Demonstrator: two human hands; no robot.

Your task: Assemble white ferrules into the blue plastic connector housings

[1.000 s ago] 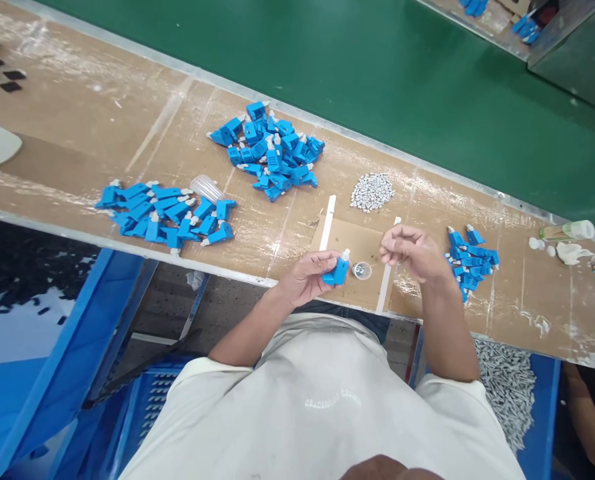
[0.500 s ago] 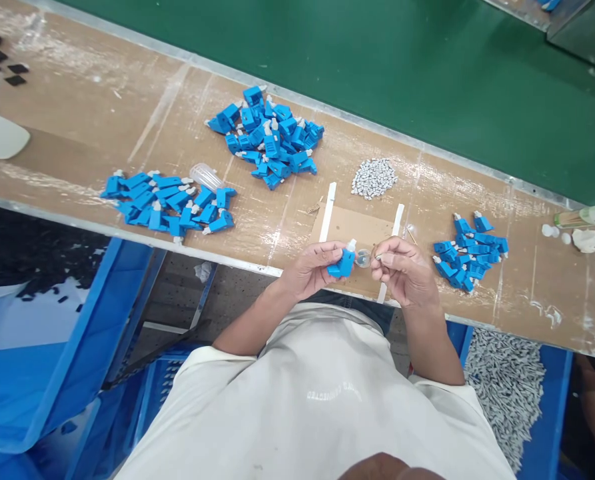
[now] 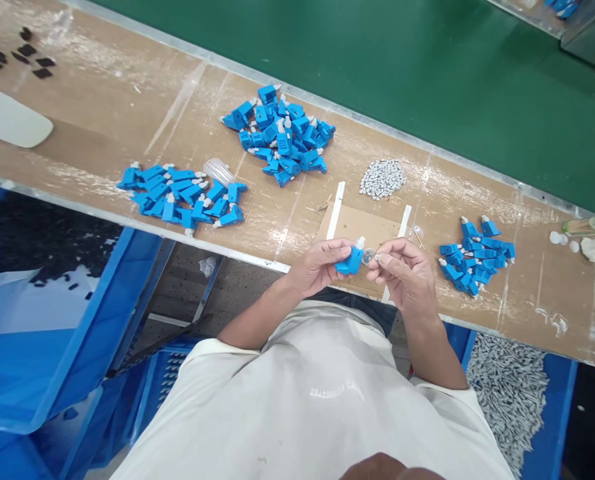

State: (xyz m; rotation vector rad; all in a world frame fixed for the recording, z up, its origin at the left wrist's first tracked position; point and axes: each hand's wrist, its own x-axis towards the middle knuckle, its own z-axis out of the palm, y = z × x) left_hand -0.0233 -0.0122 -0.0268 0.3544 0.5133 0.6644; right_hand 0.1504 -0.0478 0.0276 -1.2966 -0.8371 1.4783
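My left hand [image 3: 320, 267] grips a small blue plastic connector [image 3: 351, 261] with a white tip, held over the near edge of the bench. My right hand [image 3: 402, 272] is pinched shut right beside the connector's tip, on something too small to make out. A small clear round dish [image 3: 368, 254] sits on the bench between the two hands, partly hidden by the fingers. Both hands hover over a brown card mat [image 3: 362, 228] edged by two white strips.
Piles of blue connectors lie at the back [image 3: 282, 139], at the left [image 3: 184, 195] and at the right [image 3: 474, 257]. A heap of small grey parts [image 3: 382, 179] sits behind the mat. A green conveyor belt [image 3: 377, 60] runs beyond the bench. Blue bins [image 3: 52, 320] stand below.
My right hand has come in from the right and closed to a pinch at the connector's tip. The left hand keeps its hold on the connector.
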